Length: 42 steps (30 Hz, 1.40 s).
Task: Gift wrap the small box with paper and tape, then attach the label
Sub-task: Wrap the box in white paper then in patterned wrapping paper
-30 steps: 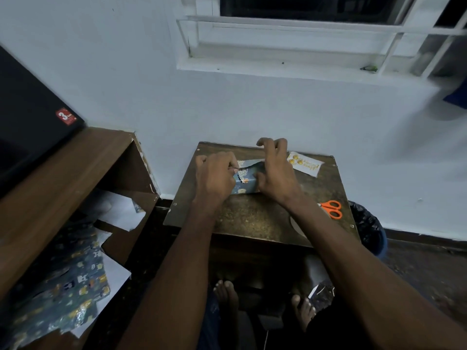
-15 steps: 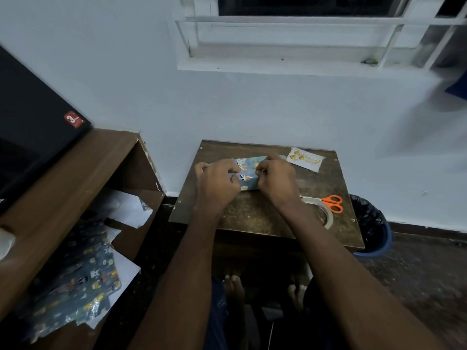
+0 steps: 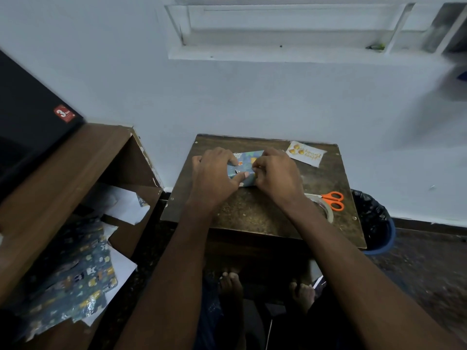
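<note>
A small box (image 3: 243,165) covered in blue patterned wrapping paper lies on the small brown table (image 3: 255,213), near its far edge. My left hand (image 3: 214,174) presses on the box's left end, its thumb reaching across the front face. My right hand (image 3: 275,173) grips the right end, fingers pinching the paper there. A white label (image 3: 306,153) with gold shapes lies at the table's far right corner. A roll of clear tape (image 3: 324,207) rests at the right, partly behind my right forearm.
Orange-handled scissors (image 3: 334,200) lie beside the tape. A dark bin (image 3: 374,221) stands right of the table. A wooden shelf (image 3: 65,173) on the left holds spare wrapping paper (image 3: 73,276) and white sheets. My bare feet (image 3: 232,284) show under the table.
The right hand came down from above the box's far edge onto its right end. Both hands now close around the box, which lies flatter. The view shifted slightly downward.
</note>
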{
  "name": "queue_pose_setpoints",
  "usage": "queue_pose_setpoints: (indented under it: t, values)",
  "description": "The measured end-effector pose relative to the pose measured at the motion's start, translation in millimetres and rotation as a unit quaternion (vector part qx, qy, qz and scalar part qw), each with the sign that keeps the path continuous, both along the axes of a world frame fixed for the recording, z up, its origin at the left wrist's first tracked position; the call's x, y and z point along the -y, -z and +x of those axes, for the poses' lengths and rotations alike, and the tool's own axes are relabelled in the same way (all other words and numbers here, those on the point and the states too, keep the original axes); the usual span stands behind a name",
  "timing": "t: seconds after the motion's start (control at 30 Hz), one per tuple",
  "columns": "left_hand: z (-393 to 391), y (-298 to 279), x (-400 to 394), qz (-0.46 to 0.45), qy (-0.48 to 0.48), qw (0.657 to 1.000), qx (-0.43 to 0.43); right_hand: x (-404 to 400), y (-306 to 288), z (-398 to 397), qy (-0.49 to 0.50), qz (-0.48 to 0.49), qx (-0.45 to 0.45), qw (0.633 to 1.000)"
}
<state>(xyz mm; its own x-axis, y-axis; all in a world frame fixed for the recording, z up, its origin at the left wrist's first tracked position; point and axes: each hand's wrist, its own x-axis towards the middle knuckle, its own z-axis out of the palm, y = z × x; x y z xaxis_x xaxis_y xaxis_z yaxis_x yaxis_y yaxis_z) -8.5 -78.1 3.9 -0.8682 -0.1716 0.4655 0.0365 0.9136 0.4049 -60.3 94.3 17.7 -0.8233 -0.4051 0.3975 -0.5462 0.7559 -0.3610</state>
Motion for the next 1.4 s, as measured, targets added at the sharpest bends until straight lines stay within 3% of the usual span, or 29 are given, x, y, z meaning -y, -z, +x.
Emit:
queue_pose_setpoints:
  t: [0.2, 0.37, 0.43, 0.57, 0.8, 1.2, 1.4]
  values:
    - [-18.4, 2.9, 12.5, 0.058, 0.018, 0.998, 0.018, -6.0, -1.8, -2.9, 0.011, -0.072, -0.028, 0.997]
    - [-29.7, -7.6, 12.0, 0.047, -0.093, 0.986, -0.132, -4.5, -1.1, -21.0, -0.014, -0.062, -0.007, 0.998]
    - [-37.7, -11.7, 15.5, 0.061, -0.051, 0.982, -0.171, -2.3, 0.6, -27.5, -0.025, -0.06, 0.017, 0.998]
    - [-46.4, -3.6, 16.6, 0.089, 0.064, 0.992, -0.065, 0.2, 5.2, -36.6, -0.027, -0.071, 0.08, 0.994]
    - [-49.7, 7.3, 26.0, 0.099, 0.042, 0.992, 0.068, 2.5, 12.0, -42.2, -0.008, -0.036, 0.063, 0.997]
    - [-47.1, 5.2, 31.7, 0.099, 0.154, 0.973, 0.139, -2.0, 10.7, -42.0, -0.032, -0.07, 0.094, 0.993]
    - [-52.3, 14.2, 33.4, 0.073, 0.164, 0.973, 0.148, -2.1, 12.6, -43.5, -0.032, -0.081, 0.099, 0.991]
